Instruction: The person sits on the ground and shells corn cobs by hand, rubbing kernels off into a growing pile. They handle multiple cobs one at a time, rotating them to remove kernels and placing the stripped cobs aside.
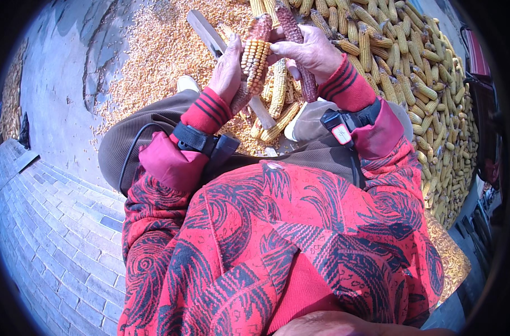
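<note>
My left hand (227, 71) holds a partly shelled corn cob (255, 59); yellow kernels remain on its middle, while its upper end is bare and reddish. My right hand (311, 52) grips a bare dark red corncob (299, 54), with the thumb touching the kernels of the other cob. A wooden bar (205, 32) with a dark metal part runs slantwise beneath my left hand, and its lower end (262, 112) shows between my legs. Several unshelled ears (278, 90) lie under the hands among loose kernels.
Loose kernels (154, 54) spread over the concrete ground ahead and to the left. A large heap of corn ears (406, 75) rises at the right. Grey brick paving (66, 235) lies at the lower left, and a gold-patterned surface (448, 252) shows beside my body at the lower right.
</note>
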`<move>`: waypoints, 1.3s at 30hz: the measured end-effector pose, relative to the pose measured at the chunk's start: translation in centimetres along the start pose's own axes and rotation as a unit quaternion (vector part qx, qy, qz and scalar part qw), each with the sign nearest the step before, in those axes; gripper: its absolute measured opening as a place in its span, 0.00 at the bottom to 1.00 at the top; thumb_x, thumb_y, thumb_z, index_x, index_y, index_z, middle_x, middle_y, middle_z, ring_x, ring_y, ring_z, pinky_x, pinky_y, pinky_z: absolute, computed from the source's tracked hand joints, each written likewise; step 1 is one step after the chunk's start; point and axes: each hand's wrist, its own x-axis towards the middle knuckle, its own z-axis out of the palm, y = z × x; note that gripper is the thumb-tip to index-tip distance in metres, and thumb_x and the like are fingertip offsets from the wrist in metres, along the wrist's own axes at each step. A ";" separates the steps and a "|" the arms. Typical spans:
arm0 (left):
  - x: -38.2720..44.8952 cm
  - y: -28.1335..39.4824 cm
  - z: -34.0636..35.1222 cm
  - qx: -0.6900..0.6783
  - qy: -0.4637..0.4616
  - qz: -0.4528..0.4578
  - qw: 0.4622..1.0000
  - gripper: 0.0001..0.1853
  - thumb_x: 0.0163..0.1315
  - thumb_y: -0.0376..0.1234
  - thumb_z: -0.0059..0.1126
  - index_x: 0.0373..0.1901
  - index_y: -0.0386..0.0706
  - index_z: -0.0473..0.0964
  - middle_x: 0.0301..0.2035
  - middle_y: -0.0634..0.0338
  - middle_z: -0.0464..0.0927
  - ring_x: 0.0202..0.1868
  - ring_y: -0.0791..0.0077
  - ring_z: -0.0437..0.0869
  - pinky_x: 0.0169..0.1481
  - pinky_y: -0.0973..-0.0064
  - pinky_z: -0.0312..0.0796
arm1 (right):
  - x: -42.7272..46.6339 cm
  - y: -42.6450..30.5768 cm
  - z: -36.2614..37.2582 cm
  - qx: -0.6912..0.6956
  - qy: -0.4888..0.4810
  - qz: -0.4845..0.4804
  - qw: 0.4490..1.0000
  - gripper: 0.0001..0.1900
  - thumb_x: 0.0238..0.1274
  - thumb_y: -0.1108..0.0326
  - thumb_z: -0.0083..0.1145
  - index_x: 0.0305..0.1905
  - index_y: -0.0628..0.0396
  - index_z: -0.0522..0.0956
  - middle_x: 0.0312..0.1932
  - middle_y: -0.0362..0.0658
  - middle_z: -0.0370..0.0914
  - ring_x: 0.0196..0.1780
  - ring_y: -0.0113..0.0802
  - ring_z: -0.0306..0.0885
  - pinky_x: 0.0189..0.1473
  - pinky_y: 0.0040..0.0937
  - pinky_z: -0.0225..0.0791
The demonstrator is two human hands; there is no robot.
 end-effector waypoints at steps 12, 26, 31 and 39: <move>1.5 -1.8 -1.6 0.124 0.006 0.014 0.992 0.31 0.70 0.57 0.31 0.42 0.39 0.73 0.26 0.59 0.77 0.23 0.75 0.78 0.25 0.79 0.72 | 0.2 0.6 0.2 0.042 0.004 -0.009 0.999 0.17 0.54 0.60 0.65 0.43 0.60 0.78 0.28 0.41 0.80 0.19 0.21 0.74 0.16 0.19 0.67; 1.1 -1.9 -1.1 0.089 0.002 0.008 0.996 0.31 0.71 0.57 0.31 0.47 0.40 0.73 0.29 0.60 0.79 0.24 0.77 0.78 0.26 0.80 0.73 | 0.4 1.1 -0.1 0.104 0.034 -0.003 0.994 0.10 0.51 0.73 0.57 0.39 0.62 0.74 0.27 0.44 0.76 0.20 0.26 0.73 0.16 0.23 0.67; 0.3 -1.3 0.2 0.112 0.022 0.025 0.993 0.29 0.70 0.57 0.34 0.46 0.41 0.73 0.28 0.62 0.78 0.21 0.79 0.77 0.23 0.82 0.69 | 0.6 0.3 -1.5 0.098 0.046 0.000 0.994 0.13 0.64 0.65 0.53 0.47 0.64 0.74 0.38 0.46 0.78 0.27 0.25 0.77 0.23 0.20 0.71; 0.3 -1.7 0.1 0.256 0.062 0.120 0.957 0.32 0.72 0.55 0.28 0.44 0.37 0.75 0.23 0.64 0.75 0.20 0.82 0.71 0.24 0.82 0.63 | 1.4 2.0 -1.9 0.108 -0.013 -0.062 0.992 0.18 0.66 0.57 0.54 0.49 0.62 0.74 0.43 0.41 0.76 0.44 0.26 0.77 0.49 0.29 0.73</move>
